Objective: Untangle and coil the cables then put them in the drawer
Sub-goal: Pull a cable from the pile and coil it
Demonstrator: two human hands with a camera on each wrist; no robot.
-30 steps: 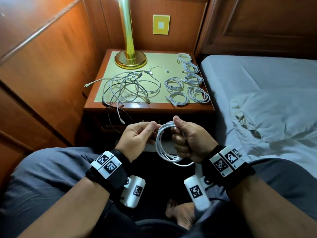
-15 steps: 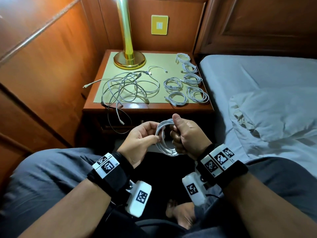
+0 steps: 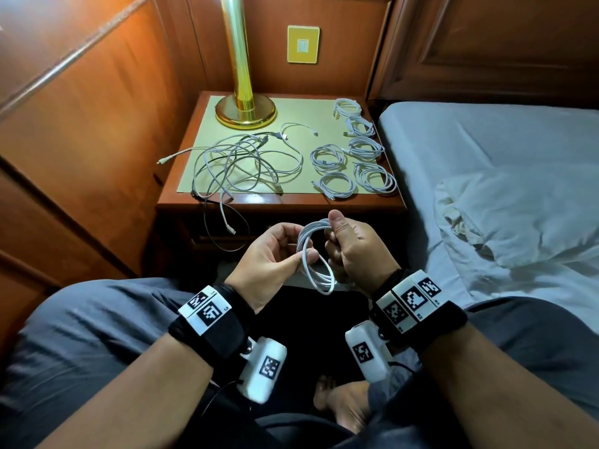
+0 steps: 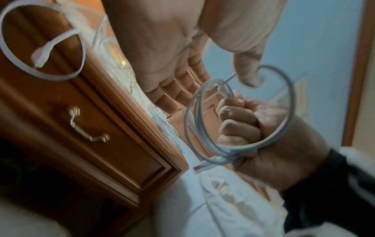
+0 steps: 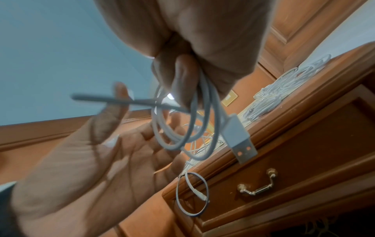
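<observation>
A white cable coil point(image 3: 316, 264) hangs in front of my lap, gripped in my right hand point(image 3: 334, 231), whose fist closes round its top with the thumb up. My left hand point(image 3: 304, 243) holds one strand under its thumb, with the fingers loosely curled behind the loop. The coil's USB plug point(image 5: 239, 139) sticks out below the right fingers. A tangle of loose cables point(image 3: 240, 166) lies on the nightstand point(image 3: 259, 202), beside several finished coils point(image 3: 353, 157). The drawer point(image 4: 113, 144) with its brass handle point(image 5: 256, 186) is closed.
One cable loop point(image 3: 227, 225) dangles off the nightstand's front over the drawer. A brass lamp point(image 3: 244, 108) stands at the back of the top. The bed point(image 3: 486, 150) with a crumpled sheet lies to the right, and wood panelling to the left.
The left hand has laid another turn onto the coil, then drawn back a little with its palm turned up. The coil stays in the right fist and hangs lower.
</observation>
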